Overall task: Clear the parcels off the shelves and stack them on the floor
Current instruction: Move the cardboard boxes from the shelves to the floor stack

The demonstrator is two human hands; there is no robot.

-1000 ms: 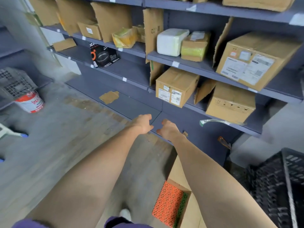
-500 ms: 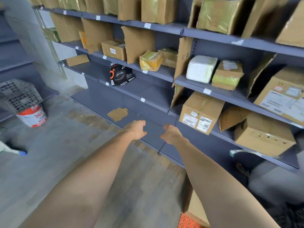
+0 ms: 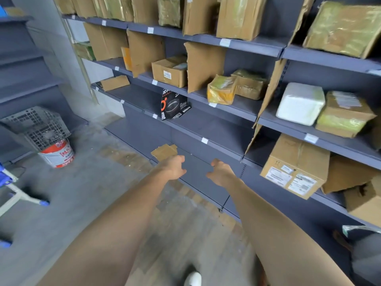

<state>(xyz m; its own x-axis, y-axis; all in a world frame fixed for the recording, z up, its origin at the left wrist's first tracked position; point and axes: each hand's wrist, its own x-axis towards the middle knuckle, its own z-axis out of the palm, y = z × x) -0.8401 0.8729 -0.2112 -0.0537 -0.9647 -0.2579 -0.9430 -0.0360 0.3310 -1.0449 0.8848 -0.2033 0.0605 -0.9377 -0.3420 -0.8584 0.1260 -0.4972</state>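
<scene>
Labelled box (image 3: pixel 295 166) sits on the shelf (image 3: pixel 222 149) right of both hands (bucket (image 3: pixel 57 154) far left).

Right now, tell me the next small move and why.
Probably reach both hands up to the black box: left hand and right hand are empty, held out with fingers loosely curled, and that box leans on the shelf just above them, the nearest parcel ahead.

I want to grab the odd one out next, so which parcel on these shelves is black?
The black printed box standing on the middle shelf, left of centre. The parcels around it are brown cardboard, yellowish wrap, or white.
</scene>
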